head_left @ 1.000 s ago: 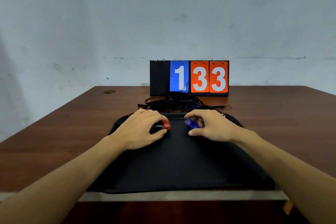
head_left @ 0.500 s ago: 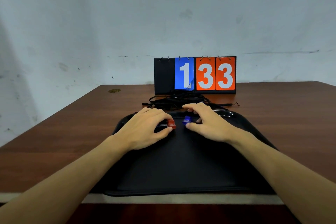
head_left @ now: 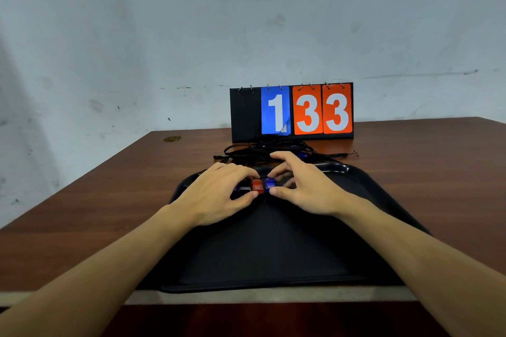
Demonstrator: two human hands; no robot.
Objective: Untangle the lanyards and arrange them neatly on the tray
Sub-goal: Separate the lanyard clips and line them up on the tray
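Observation:
A black tray (head_left: 273, 249) lies on the brown table in front of me. At its far end my left hand (head_left: 219, 194) pinches a red tag (head_left: 256, 185) between thumb and fingers, with dark pieces partly hidden under the palm. My right hand (head_left: 304, 186) pinches a blue tag (head_left: 270, 185) that sits right beside the red one. Behind both hands a tangle of black lanyard cords (head_left: 262, 149) lies on the table past the tray's far rim, with another blue piece (head_left: 302, 155) showing in it.
A flip scoreboard (head_left: 291, 112) reading 1 and 33 stands upright just behind the cords. A small round brass mark (head_left: 172, 139) sits at the table's far left. A grey wall rises behind the table.
My right hand has slid the blue tag left until it sits against the red tag. The left hand stayed about where it was. The camera has tilted slightly.

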